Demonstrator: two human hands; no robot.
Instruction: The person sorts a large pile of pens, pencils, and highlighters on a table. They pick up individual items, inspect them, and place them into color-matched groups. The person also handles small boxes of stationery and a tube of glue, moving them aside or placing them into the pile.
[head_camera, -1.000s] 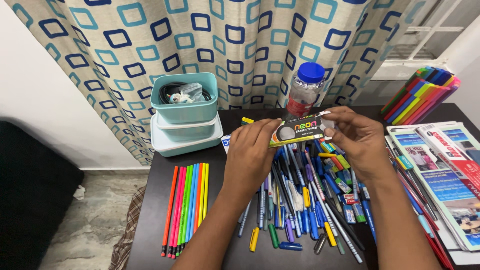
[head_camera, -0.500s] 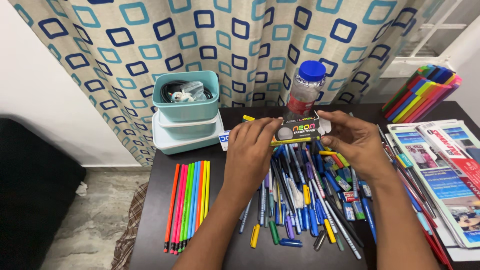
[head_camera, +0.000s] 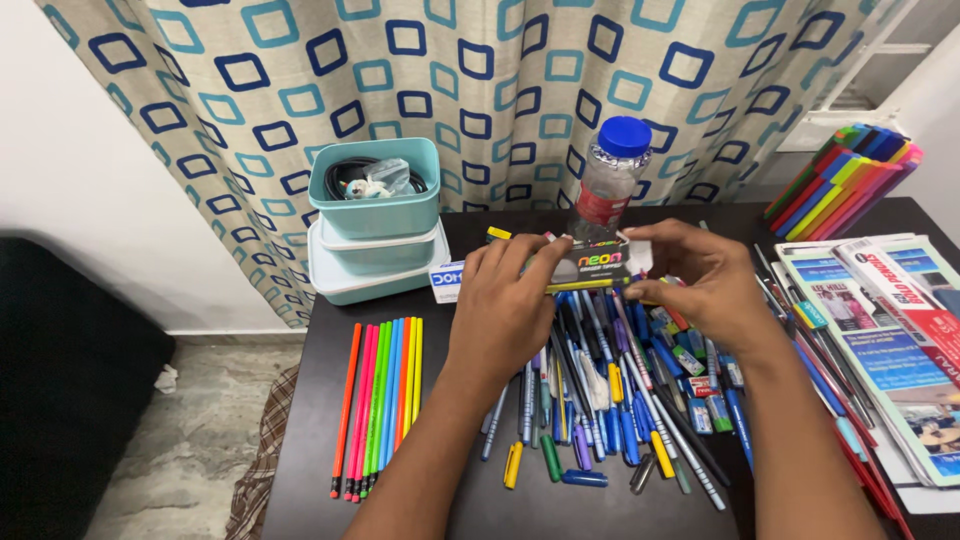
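Observation:
Both of my hands hold a flat black pencil box (head_camera: 597, 266) over a heap of pens (head_camera: 610, 390) on a dark table (head_camera: 390, 500). My left hand (head_camera: 508, 305) grips its left end, fingers curled over the top edge. My right hand (head_camera: 690, 280) pinches its right end, where a white flap shows. The box is held almost level, just in front of a clear plastic bottle with a blue cap (head_camera: 610, 180).
A row of neon pencils (head_camera: 380, 405) lies at the left. Stacked teal containers (head_camera: 375, 225) with cables stand at the back left. Coloured folders (head_camera: 850, 180) lean at the back right, magazines (head_camera: 885, 340) lie on the right. A patterned curtain (head_camera: 480, 70) hangs behind.
The box has been lowered slightly and tilted flatter toward the pen heap. Both hands moved with it and keep their hold.

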